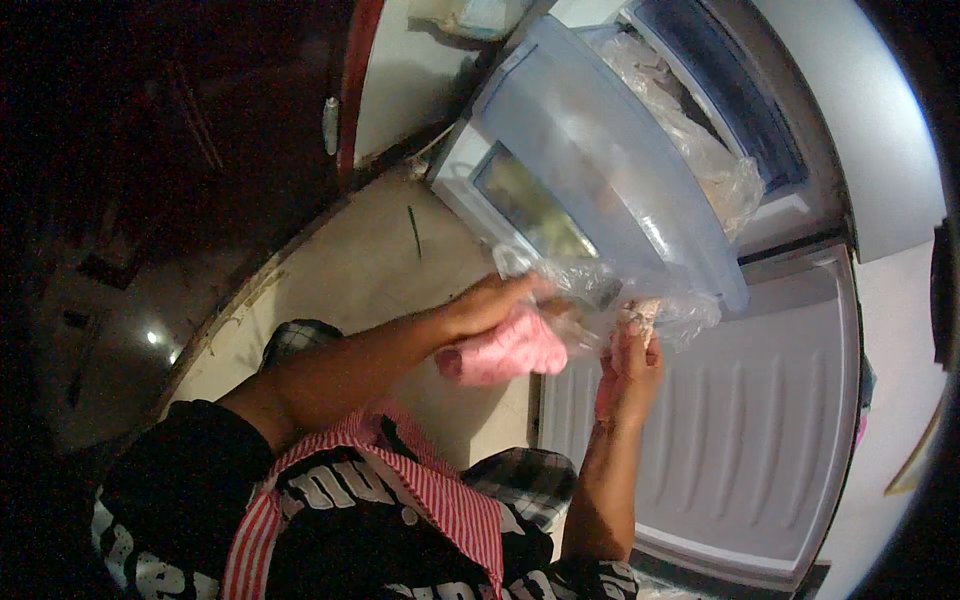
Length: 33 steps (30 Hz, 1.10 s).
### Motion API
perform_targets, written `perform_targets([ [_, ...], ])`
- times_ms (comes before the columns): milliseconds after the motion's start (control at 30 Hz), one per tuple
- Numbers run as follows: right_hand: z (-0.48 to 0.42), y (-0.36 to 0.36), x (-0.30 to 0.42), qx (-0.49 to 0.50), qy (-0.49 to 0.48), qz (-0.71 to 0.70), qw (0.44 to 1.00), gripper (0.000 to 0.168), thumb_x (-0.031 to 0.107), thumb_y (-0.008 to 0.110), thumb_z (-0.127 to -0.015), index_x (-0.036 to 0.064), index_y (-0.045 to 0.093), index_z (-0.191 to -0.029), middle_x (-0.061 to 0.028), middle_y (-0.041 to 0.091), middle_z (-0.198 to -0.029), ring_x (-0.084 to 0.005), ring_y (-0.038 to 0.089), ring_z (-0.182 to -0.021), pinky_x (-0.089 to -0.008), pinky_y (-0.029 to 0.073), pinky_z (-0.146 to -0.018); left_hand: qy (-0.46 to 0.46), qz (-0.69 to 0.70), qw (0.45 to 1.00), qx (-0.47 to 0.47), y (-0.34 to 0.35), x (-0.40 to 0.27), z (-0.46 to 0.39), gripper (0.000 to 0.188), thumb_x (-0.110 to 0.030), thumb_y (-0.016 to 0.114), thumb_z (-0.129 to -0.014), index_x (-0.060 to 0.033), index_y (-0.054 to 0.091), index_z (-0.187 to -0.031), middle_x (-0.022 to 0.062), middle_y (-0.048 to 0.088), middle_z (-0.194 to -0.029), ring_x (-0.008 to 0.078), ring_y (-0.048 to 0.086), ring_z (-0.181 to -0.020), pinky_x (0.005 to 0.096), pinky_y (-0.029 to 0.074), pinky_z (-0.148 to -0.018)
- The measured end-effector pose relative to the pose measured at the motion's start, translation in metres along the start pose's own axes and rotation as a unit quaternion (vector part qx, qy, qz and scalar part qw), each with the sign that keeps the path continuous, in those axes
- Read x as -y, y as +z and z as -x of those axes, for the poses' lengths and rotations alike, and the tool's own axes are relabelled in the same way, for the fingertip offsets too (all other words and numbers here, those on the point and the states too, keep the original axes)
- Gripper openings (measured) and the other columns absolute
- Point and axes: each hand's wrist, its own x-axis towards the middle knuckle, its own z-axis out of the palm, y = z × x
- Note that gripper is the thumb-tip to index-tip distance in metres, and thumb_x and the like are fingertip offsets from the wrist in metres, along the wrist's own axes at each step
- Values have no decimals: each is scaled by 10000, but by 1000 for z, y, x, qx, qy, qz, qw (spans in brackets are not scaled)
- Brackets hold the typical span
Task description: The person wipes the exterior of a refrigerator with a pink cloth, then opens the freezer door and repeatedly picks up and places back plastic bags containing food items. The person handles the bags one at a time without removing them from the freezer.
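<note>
My left hand (506,304) holds a pink cloth (517,349) that bunches out below the palm. Its blurred fingertips touch a crumpled clear plastic bag (585,277). To the right, my right hand (634,367) pinches the bag's other side together with a small pale, crumpled piece, whose kind I cannot tell. Directly beyond both hands, a translucent bluish freezer drawer (577,127) sticks out, tilted in view. More clear plastic bagging (675,127) bulges over its far side. The bag's contents are blurred.
An open appliance door (697,427) with a ribbed inner panel spreads at the right. Behind the drawer is a dark blue compartment front (727,82). Tiled floor (375,247) lies at left, with a thin dark stick (415,231) on it. A dark reddish door edge (356,90) stands farther left.
</note>
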Motion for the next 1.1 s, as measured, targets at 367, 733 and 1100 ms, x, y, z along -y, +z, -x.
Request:
perform_targets([
  [367, -7, -14, -7, 51, -13, 239, 970, 350, 206, 692, -755, -15, 589, -1006, -27, 598, -885, -93, 525, -769, -218, 404, -671, -15, 267, 962, 54, 5, 5, -4, 441, -334, 351, -930, -63, 430, -1268, 71, 479, -1200, 157, 518, -1007, 290, 415, -884],
  [733, -7, -19, 14, 92, -53, 290, 951, 405, 174, 681, -745, 9, 566, -1096, -25, 574, -1036, -102, 496, -888, -261, 398, -723, 12, -15, 1000, 1, 4, 26, -12, 487, -377, 317, -934, -18, 444, -1238, 90, 500, -1196, 160, 466, -1063, 293, 326, -948],
  [1100, -12, -27, 10, -40, -123, 157, 979, 302, -34, 555, -763, 5, 572, -1062, -26, 597, -969, -59, 452, -663, -200, 347, -558, 158, -128, 970, -136, -4, 51, -27, 337, -233, 404, -908, 6, 470, -1137, 147, 544, -1113, 236, 520, -1010, 312, 390, -884],
])
